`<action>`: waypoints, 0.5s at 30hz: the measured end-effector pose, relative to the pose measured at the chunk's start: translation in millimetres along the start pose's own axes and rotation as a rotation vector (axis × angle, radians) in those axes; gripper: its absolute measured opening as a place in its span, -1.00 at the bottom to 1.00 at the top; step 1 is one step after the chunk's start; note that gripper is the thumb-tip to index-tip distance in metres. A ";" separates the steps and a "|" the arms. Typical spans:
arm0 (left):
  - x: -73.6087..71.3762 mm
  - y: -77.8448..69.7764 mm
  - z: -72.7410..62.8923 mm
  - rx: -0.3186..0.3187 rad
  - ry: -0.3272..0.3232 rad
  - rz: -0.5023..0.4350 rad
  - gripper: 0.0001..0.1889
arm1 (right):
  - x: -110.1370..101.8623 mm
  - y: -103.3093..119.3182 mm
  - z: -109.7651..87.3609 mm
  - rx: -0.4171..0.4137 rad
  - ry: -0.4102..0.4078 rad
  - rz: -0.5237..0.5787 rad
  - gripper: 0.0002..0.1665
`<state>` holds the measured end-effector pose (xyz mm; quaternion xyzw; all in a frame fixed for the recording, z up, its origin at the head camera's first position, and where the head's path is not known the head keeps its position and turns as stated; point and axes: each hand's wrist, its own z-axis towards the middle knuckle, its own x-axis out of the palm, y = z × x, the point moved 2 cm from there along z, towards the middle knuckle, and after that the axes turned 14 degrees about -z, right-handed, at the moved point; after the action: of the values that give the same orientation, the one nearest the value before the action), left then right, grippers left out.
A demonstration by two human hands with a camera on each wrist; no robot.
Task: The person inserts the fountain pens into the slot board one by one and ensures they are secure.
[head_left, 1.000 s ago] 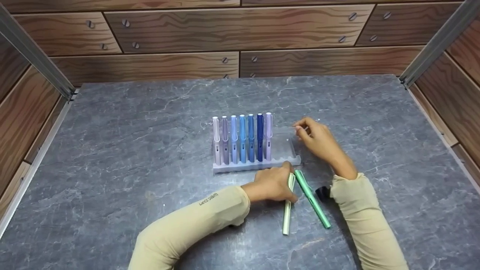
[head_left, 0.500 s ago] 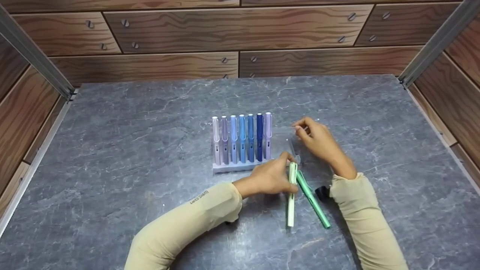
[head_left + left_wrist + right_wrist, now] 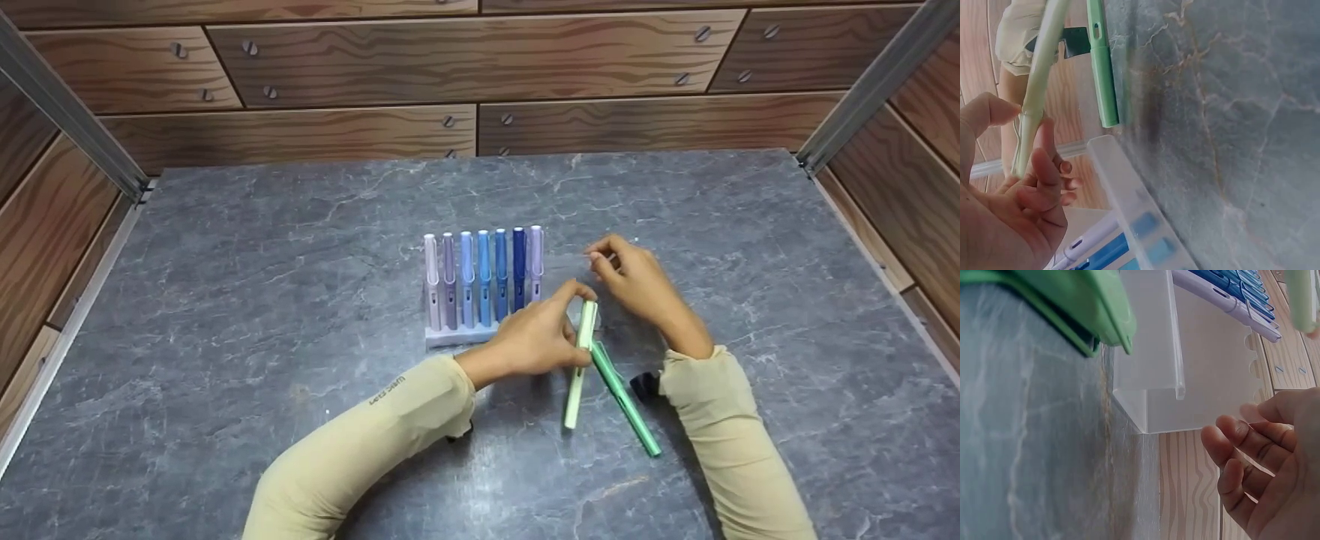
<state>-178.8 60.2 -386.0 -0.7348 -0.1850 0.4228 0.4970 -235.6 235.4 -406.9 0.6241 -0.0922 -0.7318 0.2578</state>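
Note:
My left hand pinches a pale green pen between thumb and fingers. In the head view the pen slants above the table, just before the right part of a clear pen stand. Several pens in lilac and blue shades stand upright in its left part. A darker green pen lies on the table beside the held one. Beyond the stand's right end is my right hand, fingers loosely bent around nothing. The right wrist view shows its fingertips close to the stand's clear panel; contact is unclear.
Grey marbled tabletop surrounds the stand. Wood-patterned panels close off the back and sides, with metal posts at the corners. A small black object sits by the right sleeve cuff.
My left hand has lifted the pale green pen off the table and carried it away from me, toward the stand; the pen now tilts. My right hand has stayed in place.

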 end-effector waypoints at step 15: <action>-31.0 -15.6 -1.0 0.111 -0.142 -0.008 -0.27 | -0.1 -0.3 -0.1 0.009 0.016 -0.006 -0.73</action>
<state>-193.4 45.0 -358.5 -0.6736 -0.1990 0.4812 0.5245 -235.5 235.7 -406.9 0.6315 -0.0916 -0.7270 0.2535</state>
